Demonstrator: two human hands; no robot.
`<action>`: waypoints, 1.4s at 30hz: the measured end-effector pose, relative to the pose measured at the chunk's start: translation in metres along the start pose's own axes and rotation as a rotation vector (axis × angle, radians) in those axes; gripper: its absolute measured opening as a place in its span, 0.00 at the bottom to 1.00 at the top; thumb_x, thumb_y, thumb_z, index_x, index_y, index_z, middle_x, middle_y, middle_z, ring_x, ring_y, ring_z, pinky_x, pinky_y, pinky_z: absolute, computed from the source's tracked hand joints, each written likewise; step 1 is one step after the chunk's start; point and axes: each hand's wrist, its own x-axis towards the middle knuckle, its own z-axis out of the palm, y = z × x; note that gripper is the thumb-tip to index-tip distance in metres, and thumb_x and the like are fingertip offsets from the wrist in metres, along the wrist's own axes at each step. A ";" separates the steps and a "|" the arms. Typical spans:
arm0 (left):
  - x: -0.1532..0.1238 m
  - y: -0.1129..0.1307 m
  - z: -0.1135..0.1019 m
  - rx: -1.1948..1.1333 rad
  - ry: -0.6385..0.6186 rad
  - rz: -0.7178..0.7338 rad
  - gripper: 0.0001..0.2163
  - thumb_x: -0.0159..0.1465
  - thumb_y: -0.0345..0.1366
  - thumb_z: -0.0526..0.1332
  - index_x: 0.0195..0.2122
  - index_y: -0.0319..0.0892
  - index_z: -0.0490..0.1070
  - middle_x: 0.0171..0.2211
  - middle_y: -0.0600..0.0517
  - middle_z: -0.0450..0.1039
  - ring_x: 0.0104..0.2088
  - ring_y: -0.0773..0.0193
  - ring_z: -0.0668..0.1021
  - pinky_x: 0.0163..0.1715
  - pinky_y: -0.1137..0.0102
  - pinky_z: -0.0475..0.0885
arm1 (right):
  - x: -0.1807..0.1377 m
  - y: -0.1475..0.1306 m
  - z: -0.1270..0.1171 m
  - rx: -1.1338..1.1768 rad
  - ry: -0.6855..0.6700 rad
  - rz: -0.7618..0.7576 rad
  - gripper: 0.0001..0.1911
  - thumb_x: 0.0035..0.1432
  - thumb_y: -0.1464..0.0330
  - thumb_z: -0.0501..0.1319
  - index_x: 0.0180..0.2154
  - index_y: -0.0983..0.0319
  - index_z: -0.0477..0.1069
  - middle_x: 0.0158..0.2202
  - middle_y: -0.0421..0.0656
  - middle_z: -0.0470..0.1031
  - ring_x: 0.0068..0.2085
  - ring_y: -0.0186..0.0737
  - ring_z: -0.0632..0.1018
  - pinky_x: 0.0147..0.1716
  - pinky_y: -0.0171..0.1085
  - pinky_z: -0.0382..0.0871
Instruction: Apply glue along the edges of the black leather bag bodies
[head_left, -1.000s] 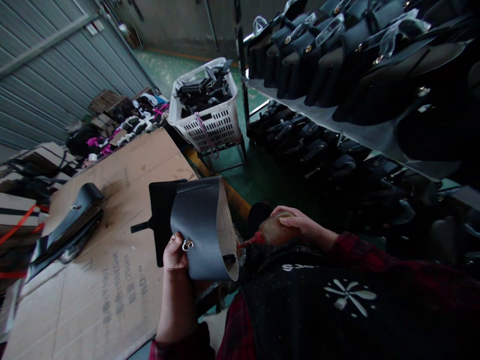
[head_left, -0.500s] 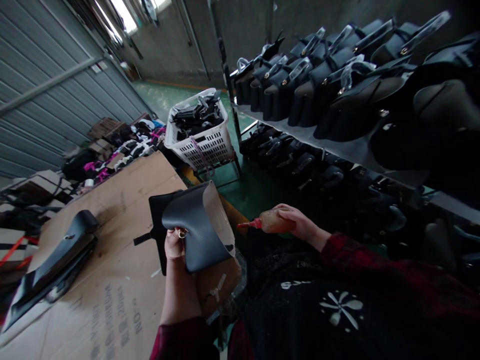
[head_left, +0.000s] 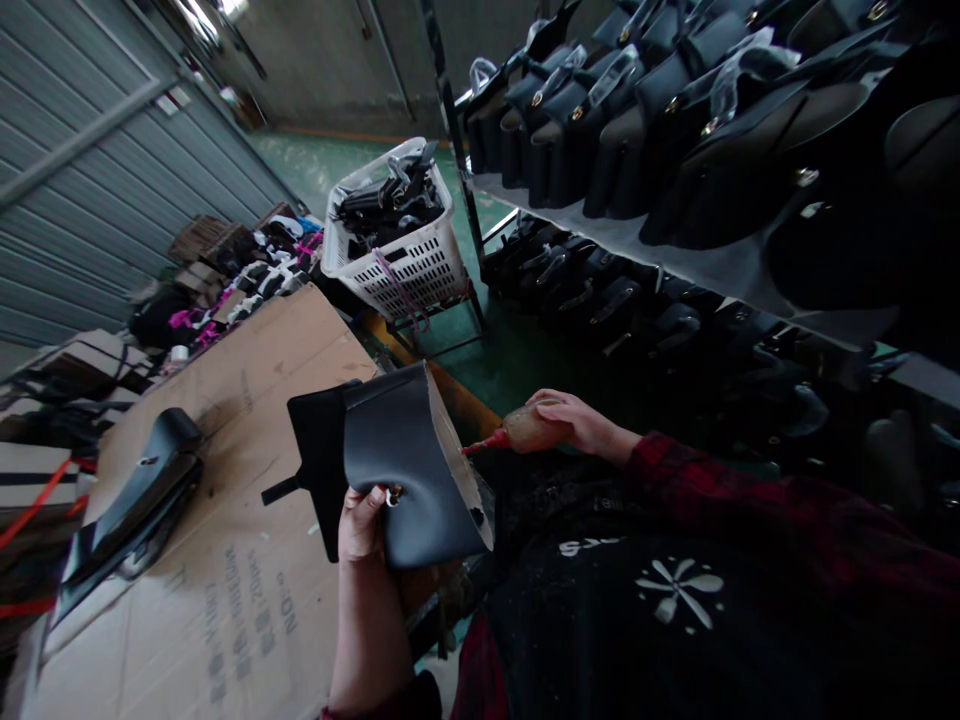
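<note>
A black leather handbag piece (head_left: 409, 465) with a metal clasp and a strap tab is tilted over the cardboard's near right corner. My left hand (head_left: 361, 525) grips it near the clasp, thumb on the outer face and the other fingers hidden behind. Its pale lining shows along the open edge that faces right. My right hand (head_left: 577, 418) is wrapped round a squeeze bottle (head_left: 534, 428) with amber contents and a red nozzle. The nozzle tip points left and is at the bag's open edge; whether it touches, I cannot tell.
Another black bag piece (head_left: 142, 510) lies on the cardboard sheet (head_left: 247, 450) at left. A white plastic basket (head_left: 409, 265) full of black pieces stands beyond. At right, a metal rack (head_left: 570, 215) holds rows of black bags. Piled goods (head_left: 247, 280) line the corrugated wall.
The bottle has moved left, bringing its nozzle up to the bag's edge. My left hand has turned the bag slightly, and the view has shifted a little.
</note>
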 end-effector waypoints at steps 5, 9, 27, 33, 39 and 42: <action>0.005 -0.002 0.001 0.008 0.014 0.009 0.21 0.25 0.40 0.79 0.20 0.43 0.72 0.22 0.55 0.77 0.23 0.64 0.77 0.27 0.71 0.73 | 0.001 0.006 -0.002 -0.028 -0.044 0.048 0.20 0.38 0.60 0.71 0.33 0.63 0.73 0.30 0.42 0.74 0.30 0.37 0.73 0.29 0.35 0.65; 0.005 -0.003 0.001 0.021 0.017 0.019 0.21 0.27 0.40 0.78 0.22 0.43 0.72 0.23 0.55 0.77 0.24 0.65 0.77 0.28 0.72 0.72 | -0.009 0.010 -0.005 -0.016 -0.087 0.105 0.20 0.38 0.61 0.71 0.34 0.64 0.73 0.30 0.42 0.74 0.30 0.37 0.73 0.29 0.35 0.65; 0.005 -0.003 0.001 0.031 0.030 0.038 0.21 0.28 0.39 0.77 0.22 0.42 0.71 0.24 0.55 0.77 0.24 0.67 0.76 0.28 0.73 0.72 | -0.041 0.017 -0.009 -0.024 -0.097 0.134 0.22 0.38 0.59 0.70 0.35 0.64 0.72 0.30 0.42 0.74 0.30 0.39 0.73 0.29 0.35 0.63; 0.006 -0.003 0.000 0.022 0.022 0.031 0.21 0.29 0.38 0.78 0.24 0.42 0.72 0.25 0.55 0.78 0.25 0.65 0.77 0.28 0.72 0.72 | -0.046 0.017 -0.004 -0.007 -0.104 0.186 0.22 0.37 0.60 0.71 0.34 0.64 0.72 0.29 0.42 0.74 0.29 0.37 0.73 0.28 0.35 0.62; 0.004 -0.001 0.003 0.013 0.022 0.027 0.22 0.28 0.39 0.78 0.25 0.42 0.73 0.25 0.55 0.78 0.25 0.66 0.77 0.28 0.73 0.72 | -0.051 0.015 0.002 0.007 -0.122 0.195 0.22 0.36 0.59 0.70 0.34 0.64 0.72 0.29 0.41 0.74 0.29 0.37 0.73 0.29 0.35 0.63; 0.003 0.000 0.006 0.009 0.028 0.021 0.22 0.27 0.38 0.78 0.25 0.42 0.73 0.25 0.55 0.78 0.24 0.65 0.77 0.27 0.72 0.72 | -0.052 0.016 0.003 -0.042 -0.110 0.185 0.22 0.36 0.60 0.71 0.33 0.64 0.73 0.28 0.41 0.74 0.29 0.37 0.72 0.29 0.35 0.63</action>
